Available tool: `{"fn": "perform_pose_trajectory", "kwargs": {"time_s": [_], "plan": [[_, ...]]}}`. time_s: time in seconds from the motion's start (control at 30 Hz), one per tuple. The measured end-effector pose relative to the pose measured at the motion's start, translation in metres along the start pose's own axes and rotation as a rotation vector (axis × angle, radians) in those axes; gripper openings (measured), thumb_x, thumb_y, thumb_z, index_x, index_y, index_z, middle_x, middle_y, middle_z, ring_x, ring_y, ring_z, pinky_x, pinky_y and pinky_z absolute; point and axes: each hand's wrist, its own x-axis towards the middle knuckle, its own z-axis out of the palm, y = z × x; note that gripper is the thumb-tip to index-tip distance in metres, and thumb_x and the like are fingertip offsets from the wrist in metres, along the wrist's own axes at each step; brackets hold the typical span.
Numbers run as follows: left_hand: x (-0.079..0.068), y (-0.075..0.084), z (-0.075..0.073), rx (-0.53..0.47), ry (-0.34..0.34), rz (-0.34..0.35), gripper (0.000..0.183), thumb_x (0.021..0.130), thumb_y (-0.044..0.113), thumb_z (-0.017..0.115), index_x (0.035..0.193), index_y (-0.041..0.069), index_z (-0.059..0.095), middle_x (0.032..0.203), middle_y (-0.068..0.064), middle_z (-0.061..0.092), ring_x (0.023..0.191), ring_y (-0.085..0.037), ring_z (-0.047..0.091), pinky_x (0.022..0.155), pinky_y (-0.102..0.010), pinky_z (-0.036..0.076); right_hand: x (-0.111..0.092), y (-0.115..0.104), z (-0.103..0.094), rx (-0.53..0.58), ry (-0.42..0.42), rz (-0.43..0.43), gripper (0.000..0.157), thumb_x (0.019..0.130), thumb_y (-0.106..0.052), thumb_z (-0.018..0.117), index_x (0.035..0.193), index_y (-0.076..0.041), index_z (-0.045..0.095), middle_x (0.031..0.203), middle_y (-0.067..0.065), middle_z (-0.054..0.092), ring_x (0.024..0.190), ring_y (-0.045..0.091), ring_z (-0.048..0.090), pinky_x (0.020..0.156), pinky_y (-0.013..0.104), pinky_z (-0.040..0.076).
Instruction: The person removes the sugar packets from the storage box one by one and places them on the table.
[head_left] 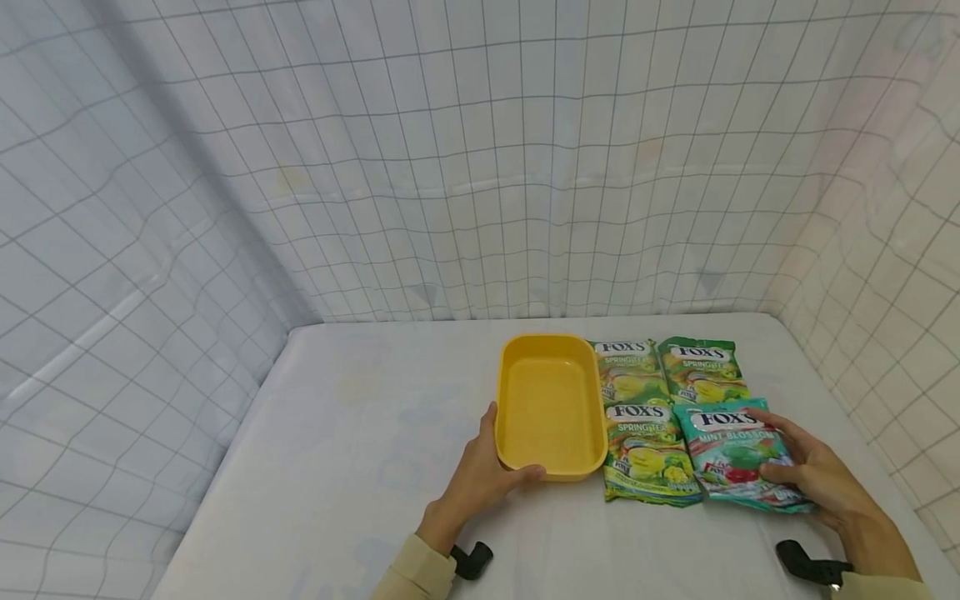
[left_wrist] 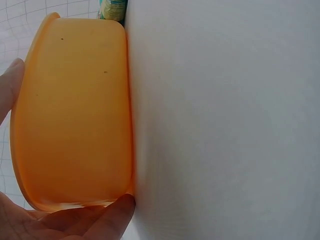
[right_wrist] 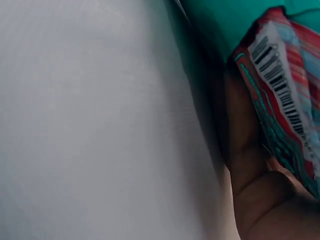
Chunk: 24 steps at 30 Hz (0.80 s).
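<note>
A yellow plastic tray [head_left: 549, 408] sits on the white table, its inside bare. My left hand [head_left: 486, 467] grips its near-left corner, thumb along the near side and fingers on the left side. In the left wrist view the tray's outer wall [left_wrist: 75, 110] shows between thumb and fingers. At the right, my right hand [head_left: 821, 475] holds a teal Fox's Mint Blossom candy bag [head_left: 731, 450] by its right side, thumb on top. Its barcoded back [right_wrist: 282, 85] appears in the right wrist view, fingers partly under it.
Green Fox's Spring Tea candy bags lie beside the tray: one at the near middle [head_left: 648, 458], one behind it [head_left: 626, 367] touching the tray, one at the back right [head_left: 703, 371]. White grid-patterned cloth walls [head_left: 525, 208] enclose the table [head_left: 360, 450] at back and sides.
</note>
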Motion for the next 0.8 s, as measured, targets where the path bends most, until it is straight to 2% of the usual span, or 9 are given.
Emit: {"fn": "perform_pose_trajectory", "kwargs": {"time_s": [0.17, 0.3, 0.4, 0.47, 0.53, 0.6, 0.67, 0.73, 0.8], "plan": [[0.000, -0.001, 0.001, -0.010, -0.004, -0.007, 0.127, 0.078, 0.049, 0.088, 0.162, 0.002, 0.007, 0.144, -0.014, 0.053, 0.111, -0.019, 0.058, 0.105, -0.047, 0.045, -0.002, -0.004, 0.000, -0.072, 0.012, 0.009, 0.098, 0.087, -0.001, 0.075, 0.165, -0.027, 0.021, 0.160, 0.037, 0.015, 0.108, 0.006, 0.050, 0.080, 0.025, 0.051], [0.001, -0.001, 0.001, -0.011, -0.007, -0.019, 0.127, 0.077, 0.049, 0.088, 0.163, 0.003, 0.007, 0.144, -0.013, 0.053, 0.110, -0.019, 0.057, 0.105, -0.047, 0.045, -0.003, -0.009, 0.002, -0.114, 0.016, 0.001, 0.097, 0.087, 0.000, 0.074, 0.165, -0.024, 0.021, 0.159, 0.037, 0.017, 0.114, 0.023, 0.051, 0.079, 0.027, 0.052], [0.001, -0.001, 0.001, -0.009, -0.004, -0.020, 0.127, 0.077, 0.048, 0.089, 0.162, 0.001, 0.007, 0.145, -0.015, 0.052, 0.111, -0.020, 0.057, 0.105, -0.048, 0.044, -0.005, -0.012, 0.004, -0.156, 0.030, -0.008, 0.097, 0.086, 0.000, 0.075, 0.164, -0.019, 0.022, 0.159, 0.037, 0.017, 0.121, 0.037, 0.046, 0.078, 0.024, 0.050], [0.001, -0.001, 0.001, -0.012, -0.005, -0.024, 0.127, 0.078, 0.048, 0.089, 0.162, 0.001, 0.007, 0.145, -0.016, 0.051, 0.112, -0.021, 0.057, 0.106, -0.049, 0.044, -0.005, -0.014, 0.005, -0.181, 0.039, -0.014, 0.097, 0.085, 0.001, 0.076, 0.164, -0.016, 0.022, 0.158, 0.036, 0.018, 0.123, 0.044, 0.043, 0.078, 0.027, 0.050], [0.001, -0.001, 0.001, -0.016, -0.005, -0.027, 0.126, 0.078, 0.046, 0.089, 0.162, 0.000, 0.006, 0.146, -0.017, 0.051, 0.113, -0.022, 0.057, 0.107, -0.049, 0.043, -0.005, -0.016, 0.005, -0.206, 0.047, -0.019, 0.098, 0.084, 0.001, 0.076, 0.164, -0.013, 0.021, 0.159, 0.037, 0.016, 0.127, 0.051, 0.040, 0.085, 0.038, 0.052], [0.001, -0.001, 0.001, -0.022, -0.005, -0.029, 0.126, 0.078, 0.045, 0.089, 0.162, 0.000, 0.006, 0.146, -0.018, 0.051, 0.113, -0.023, 0.057, 0.107, -0.050, 0.043, -0.004, -0.019, 0.006, -0.232, 0.054, -0.017, 0.098, 0.083, 0.002, 0.076, 0.163, -0.010, 0.021, 0.159, 0.038, 0.014, 0.131, 0.060, 0.034, 0.093, 0.055, 0.048], [0.001, -0.001, 0.001, -0.022, -0.005, -0.028, 0.126, 0.078, 0.045, 0.089, 0.162, 0.000, 0.006, 0.146, -0.018, 0.051, 0.113, -0.023, 0.057, 0.107, -0.050, 0.043, -0.004, -0.021, 0.008, -0.274, 0.065, -0.005, 0.098, 0.083, 0.002, 0.077, 0.163, -0.008, 0.020, 0.158, 0.040, 0.014, 0.128, 0.063, 0.036, 0.091, 0.063, 0.046], [0.001, -0.001, 0.001, -0.020, -0.005, -0.024, 0.127, 0.078, 0.045, 0.089, 0.162, 0.000, 0.006, 0.146, -0.017, 0.051, 0.113, -0.023, 0.057, 0.107, -0.050, 0.043, -0.004, -0.022, 0.009, -0.317, 0.078, 0.014, 0.098, 0.083, 0.001, 0.078, 0.163, -0.007, 0.020, 0.155, 0.041, 0.017, 0.123, 0.062, 0.042, 0.086, 0.061, 0.048], [0.002, -0.001, 0.001, -0.019, -0.005, -0.021, 0.127, 0.078, 0.046, 0.089, 0.162, 0.000, 0.006, 0.145, -0.017, 0.051, 0.112, -0.023, 0.058, 0.106, -0.049, 0.043, -0.004, -0.023, 0.010, -0.358, 0.086, 0.022, 0.097, 0.083, 0.001, 0.078, 0.162, -0.006, 0.021, 0.150, 0.043, 0.022, 0.110, 0.054, 0.053, 0.076, 0.048, 0.052]]}}
